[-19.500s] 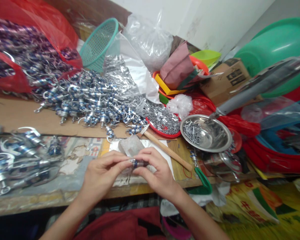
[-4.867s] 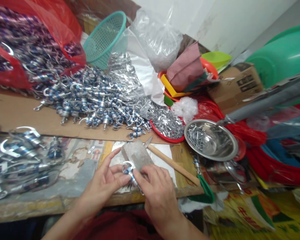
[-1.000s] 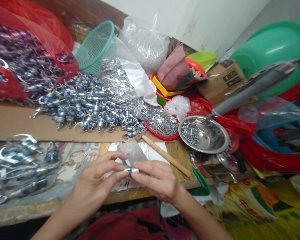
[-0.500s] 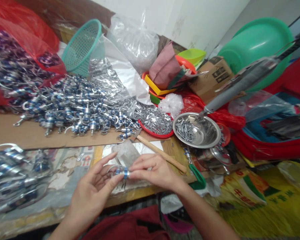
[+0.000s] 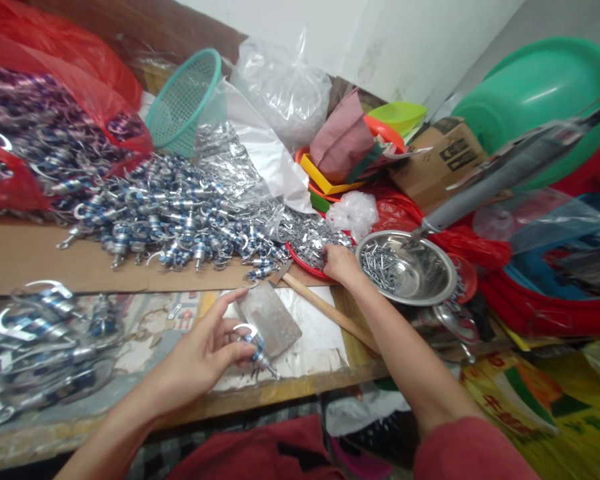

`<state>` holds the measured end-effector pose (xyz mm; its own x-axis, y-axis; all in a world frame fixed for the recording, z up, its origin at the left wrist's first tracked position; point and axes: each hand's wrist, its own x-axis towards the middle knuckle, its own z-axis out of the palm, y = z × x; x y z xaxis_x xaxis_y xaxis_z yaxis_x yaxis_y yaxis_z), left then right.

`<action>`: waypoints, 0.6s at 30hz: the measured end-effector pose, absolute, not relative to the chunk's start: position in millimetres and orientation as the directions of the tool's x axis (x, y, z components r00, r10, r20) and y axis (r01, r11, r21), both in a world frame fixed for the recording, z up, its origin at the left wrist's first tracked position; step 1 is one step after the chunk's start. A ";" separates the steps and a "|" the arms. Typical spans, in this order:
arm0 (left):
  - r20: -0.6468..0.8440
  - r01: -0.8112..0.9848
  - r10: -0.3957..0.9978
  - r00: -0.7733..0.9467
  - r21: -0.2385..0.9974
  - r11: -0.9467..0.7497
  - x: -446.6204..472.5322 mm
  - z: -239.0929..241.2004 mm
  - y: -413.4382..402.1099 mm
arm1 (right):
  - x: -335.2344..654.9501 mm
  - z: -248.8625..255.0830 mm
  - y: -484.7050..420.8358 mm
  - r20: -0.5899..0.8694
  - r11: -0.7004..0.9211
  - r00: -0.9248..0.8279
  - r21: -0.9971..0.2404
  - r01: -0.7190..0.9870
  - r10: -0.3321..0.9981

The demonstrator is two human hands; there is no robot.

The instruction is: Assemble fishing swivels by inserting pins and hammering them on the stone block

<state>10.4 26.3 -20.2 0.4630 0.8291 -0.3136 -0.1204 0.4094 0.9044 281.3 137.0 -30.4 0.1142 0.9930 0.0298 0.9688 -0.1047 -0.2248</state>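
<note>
My left hand [image 5: 200,357] is closed on a small blue-and-silver metal fitting [image 5: 258,343] with a curved silver hook and a ringed end. It holds the fitting just above the near edge of a flat grey metal block [image 5: 271,319]. Farther off, my right hand [image 5: 341,264] reaches to the red plate [image 5: 303,265] heaped with small flat silver metal pieces [image 5: 314,233]. Its fingers are curled and pinched down at the pile, and their tips are hidden. A wooden-handled hammer [image 5: 325,310] lies between the block and my right forearm.
Many similar fittings [image 5: 180,213] are heaped on cardboard behind, with more at the left [image 5: 35,333]. A steel bowl [image 5: 443,287] of pins stands right of the plate, with a grey tool shaft [image 5: 500,173] slanting above it. A turquoise basket [image 5: 185,100] leans at the back.
My right hand has left the fitting and moved forward to the red plate. My left hand now holds the fitting alone, its ringed end tilted down to the right. The view has shifted slightly.
</note>
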 end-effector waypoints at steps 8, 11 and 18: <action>-0.341 -0.229 0.817 0.465 0.845 0.483 5.8 -30.5 31.9 | 264.6 -18.4 96.5 0.144 0.003 0.107 -0.607 0.795 0.984; -0.339 -0.238 0.812 0.476 0.839 0.490 5.9 -30.5 31.9 | 223.6 -13.3 58.2 0.078 0.114 -0.089 -0.816 0.567 0.993; -0.296 -0.277 0.825 0.482 0.842 0.464 6.3 -32.2 30.9 | 164.7 -10.4 17.7 0.330 0.391 -0.215 -0.829 0.399 0.919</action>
<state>6.3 30.9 -32.2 0.4819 0.8247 -0.2961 -0.2768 0.4639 0.8415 164.7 17.7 -10.4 -0.2150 0.9193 0.3297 0.3991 0.3908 -0.8294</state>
